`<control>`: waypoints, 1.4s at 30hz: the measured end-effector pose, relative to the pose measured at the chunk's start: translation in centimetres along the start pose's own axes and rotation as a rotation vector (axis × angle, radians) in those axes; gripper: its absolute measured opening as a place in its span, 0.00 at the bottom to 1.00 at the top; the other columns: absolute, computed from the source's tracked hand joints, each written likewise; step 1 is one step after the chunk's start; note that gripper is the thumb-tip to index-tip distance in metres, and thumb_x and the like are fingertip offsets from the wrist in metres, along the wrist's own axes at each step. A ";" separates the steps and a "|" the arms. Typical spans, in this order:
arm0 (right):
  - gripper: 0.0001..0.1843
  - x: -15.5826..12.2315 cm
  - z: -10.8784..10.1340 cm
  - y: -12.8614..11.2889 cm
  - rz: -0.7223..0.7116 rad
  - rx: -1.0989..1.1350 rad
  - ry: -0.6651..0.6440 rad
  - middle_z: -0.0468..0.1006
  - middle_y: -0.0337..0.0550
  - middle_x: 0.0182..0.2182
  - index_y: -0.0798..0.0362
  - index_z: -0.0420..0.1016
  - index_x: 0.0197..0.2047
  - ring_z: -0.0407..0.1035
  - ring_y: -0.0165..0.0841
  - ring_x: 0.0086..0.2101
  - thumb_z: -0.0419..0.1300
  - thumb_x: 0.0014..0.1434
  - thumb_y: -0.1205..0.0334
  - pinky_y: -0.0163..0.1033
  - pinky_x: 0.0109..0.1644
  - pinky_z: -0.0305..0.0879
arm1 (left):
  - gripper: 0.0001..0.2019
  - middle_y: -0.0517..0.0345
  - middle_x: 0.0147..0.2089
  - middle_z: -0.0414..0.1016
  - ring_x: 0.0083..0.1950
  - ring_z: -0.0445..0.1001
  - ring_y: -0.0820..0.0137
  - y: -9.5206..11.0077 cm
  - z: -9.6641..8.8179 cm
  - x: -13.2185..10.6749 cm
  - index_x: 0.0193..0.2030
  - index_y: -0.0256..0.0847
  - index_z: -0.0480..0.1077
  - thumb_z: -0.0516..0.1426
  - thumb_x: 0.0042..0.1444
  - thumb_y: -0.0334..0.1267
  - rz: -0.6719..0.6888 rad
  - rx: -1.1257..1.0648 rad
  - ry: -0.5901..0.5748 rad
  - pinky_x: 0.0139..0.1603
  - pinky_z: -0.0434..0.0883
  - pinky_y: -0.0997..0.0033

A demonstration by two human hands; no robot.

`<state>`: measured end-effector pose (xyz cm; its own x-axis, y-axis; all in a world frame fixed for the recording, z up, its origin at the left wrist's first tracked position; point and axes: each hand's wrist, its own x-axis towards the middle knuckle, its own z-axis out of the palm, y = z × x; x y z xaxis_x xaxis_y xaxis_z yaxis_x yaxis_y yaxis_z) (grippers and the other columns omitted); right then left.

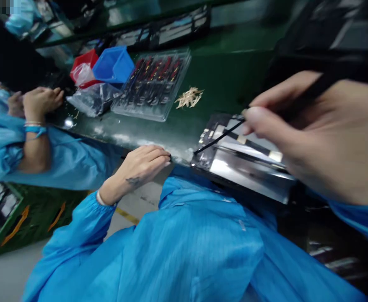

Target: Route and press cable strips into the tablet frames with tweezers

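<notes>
My right hand (312, 126) is closed around a black screwdriver (316, 92). Its long thin shaft slants down and left, with the tip at the corner of an opened tablet-like device (247, 172). The device shows a silvery metal plate, dark strips and a dark board part at its left end. At the bench edge, left of the device, is my left hand (143, 170), fingers together and bent. A small dark spot shows at its fingertips; what it is, I cannot make out. The thumb is hidden.
On the green bench (228, 79) lie a pile of pale slivers (190, 97), a clear compartment tray (152, 84) of small parts, a blue bin (113, 65), a red bin (83, 67) and a plastic bag (94, 98). A co-worker's hand (42, 102) rests at the left.
</notes>
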<state>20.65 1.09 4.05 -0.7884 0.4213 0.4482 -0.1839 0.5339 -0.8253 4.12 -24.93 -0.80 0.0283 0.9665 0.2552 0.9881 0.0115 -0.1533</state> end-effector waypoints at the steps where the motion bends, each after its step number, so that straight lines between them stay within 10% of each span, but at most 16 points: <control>1: 0.03 0.2 0.4 -0.2 -0.015 -0.015 0.035 0.77 0.39 0.28 0.53 0.78 0.34 0.69 0.29 0.28 0.66 0.60 0.67 0.40 0.32 0.60 | 0.08 0.52 0.49 0.82 0.47 0.79 0.66 -0.3 -0.5 1.2 0.50 0.36 0.73 0.53 0.72 0.33 0.029 0.004 0.005 0.45 0.74 0.68; 11: 0.07 1.3 0.4 0.9 0.008 0.120 0.118 0.76 0.35 0.24 0.53 0.74 0.31 0.68 0.27 0.26 0.64 0.61 0.64 0.36 0.30 0.63 | 0.15 0.61 0.22 0.63 0.25 0.63 0.68 0.5 -2.4 15.2 0.25 0.42 0.64 0.58 0.65 0.32 0.248 0.447 0.507 0.25 0.59 0.65; 22: 0.15 2.5 -0.2 2.9 -0.056 0.116 -0.038 0.76 0.38 0.30 0.53 0.78 0.35 0.67 0.29 0.32 0.66 0.63 0.49 0.37 0.36 0.61 | 0.11 0.65 0.22 0.70 0.22 0.62 0.79 -1.2 -2.1 14.9 0.32 0.38 0.77 0.62 0.65 0.40 -0.171 -0.593 0.517 0.21 0.57 0.79; 31: 0.09 1.4 -2.5 2.7 -0.137 -0.125 0.000 0.76 0.39 0.31 0.51 0.72 0.33 0.65 0.32 0.34 0.60 0.67 0.61 0.39 0.39 0.59 | 0.10 0.59 0.36 0.84 0.31 0.80 0.74 -1.3 -1.9 14.1 0.45 0.39 0.79 0.56 0.70 0.39 -0.015 -0.463 0.316 0.29 0.69 0.78; 42: 0.07 -1.0 -9.3 4.6 0.312 -0.500 -0.414 0.77 0.45 0.34 0.52 0.72 0.34 0.67 0.37 0.38 0.54 0.63 0.66 0.41 0.40 0.57 | 0.14 0.56 0.33 0.79 0.31 0.78 0.69 -3.3 2.2 17.8 0.41 0.35 0.75 0.51 0.73 0.39 0.256 -0.390 0.138 0.29 0.67 0.72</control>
<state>26.04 9.95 3.02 -0.9365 0.3492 -0.0316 0.2988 0.7478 -0.5929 0.98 -7.24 2.12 0.2716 0.8825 0.3840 0.9291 -0.3445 0.1347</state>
